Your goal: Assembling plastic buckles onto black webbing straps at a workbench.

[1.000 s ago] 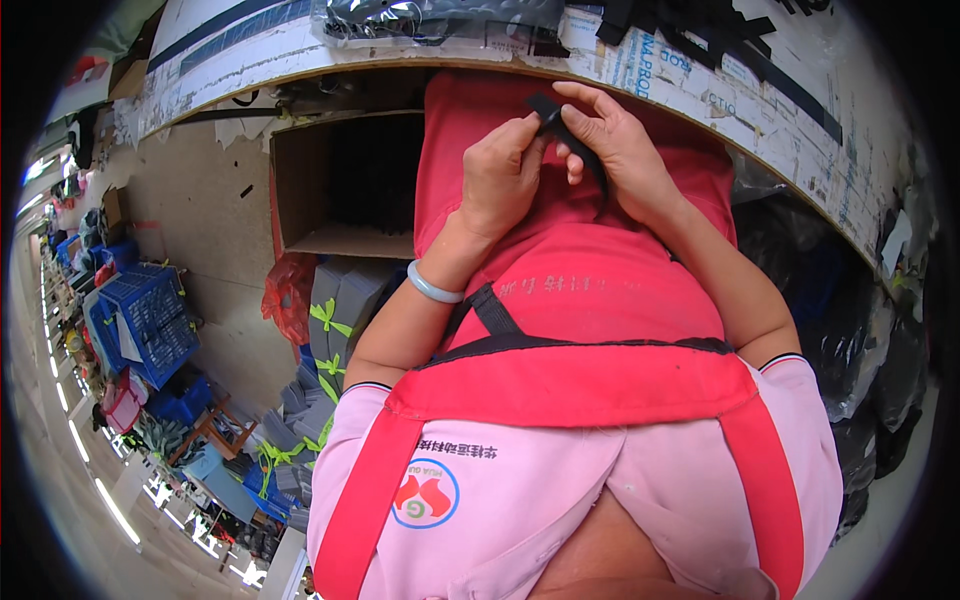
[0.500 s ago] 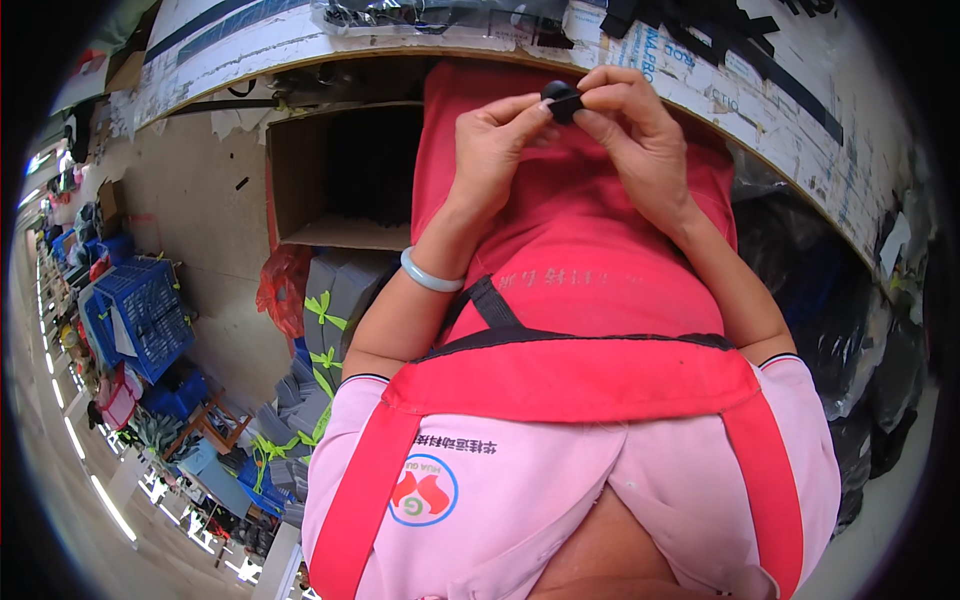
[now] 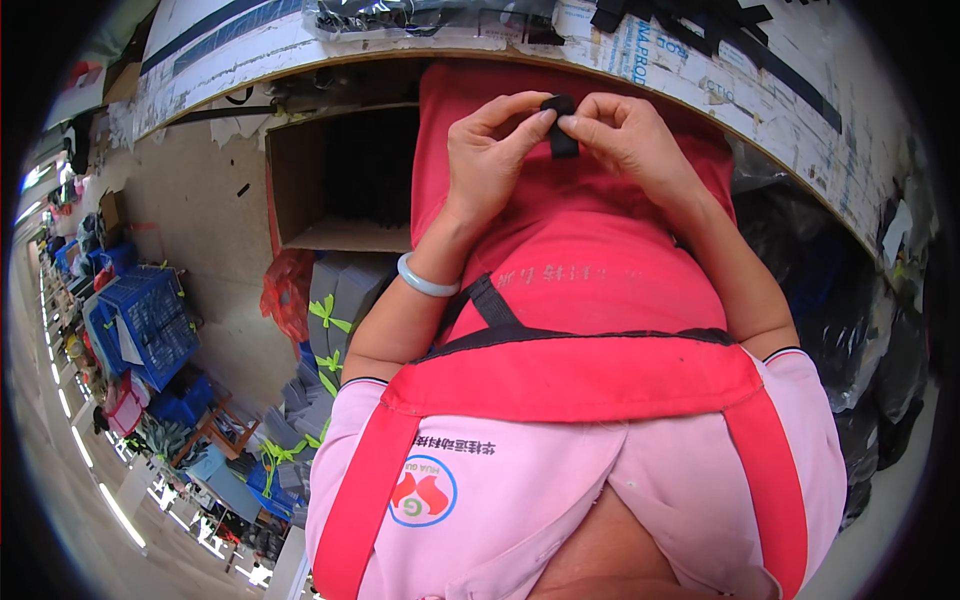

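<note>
A short black strap [image 3: 564, 140] is pinched between my two hands, above the lap of my red apron [image 3: 590, 220]. My left hand [image 3: 492, 145], with a pale bangle [image 3: 428, 277] lower on that arm, grips the strap's left edge between thumb and forefinger. My right hand [image 3: 630, 142] pinches it from the right side. The strap's lower end hangs down below my fingertips, and its upper end shows just above them. Both hands are just in front of the table's near edge.
Ahead is a worktable [image 3: 400, 52] covered in worn printed sheets, with black straps [image 3: 690, 28] and clear plastic packaging [image 3: 420, 20] on it. An open cardboard box [image 3: 345, 236] stands below at left, near a red plastic bag [image 3: 287, 295] and tied grey bundles [image 3: 335, 290]. Blue crates [image 3: 150, 325] stand farther left.
The black strap has turned from a curled, bunched shape to hanging flat and lengthwise. My right hand has moved slightly down and nearer; the left has shifted slightly.
</note>
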A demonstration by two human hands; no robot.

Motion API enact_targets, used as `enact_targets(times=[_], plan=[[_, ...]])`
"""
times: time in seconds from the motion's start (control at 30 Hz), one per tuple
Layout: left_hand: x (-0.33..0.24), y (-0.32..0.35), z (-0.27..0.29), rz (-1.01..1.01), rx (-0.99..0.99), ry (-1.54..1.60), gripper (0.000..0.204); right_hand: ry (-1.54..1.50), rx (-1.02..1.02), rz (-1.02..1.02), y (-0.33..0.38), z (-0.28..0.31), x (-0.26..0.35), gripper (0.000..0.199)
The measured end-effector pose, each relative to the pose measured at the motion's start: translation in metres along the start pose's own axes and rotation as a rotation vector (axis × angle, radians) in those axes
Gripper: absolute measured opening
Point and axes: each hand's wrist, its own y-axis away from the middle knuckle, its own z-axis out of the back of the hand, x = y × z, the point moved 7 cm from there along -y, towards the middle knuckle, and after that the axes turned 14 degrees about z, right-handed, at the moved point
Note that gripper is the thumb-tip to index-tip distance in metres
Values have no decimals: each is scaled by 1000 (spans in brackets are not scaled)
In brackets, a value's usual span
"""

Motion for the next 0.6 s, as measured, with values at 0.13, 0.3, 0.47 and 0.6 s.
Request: enact_targets(times=[0.13, 0.3, 0.47, 0.6], plan=[[-6, 0, 1, -129, 96, -100, 19, -195, -83, 90, -5, 5, -11, 24], [-8, 9, -2, -151, 189, -131, 20, -254, 4, 46, -4, 2, -13, 24], [-8, 12, -4, -166, 153, -208, 20, 12, -13, 173, -1, 4, -1, 18], [-8, 13, -4, -187, 115, -202, 21, 246, -69, 334, 2, 4, 10, 18]])
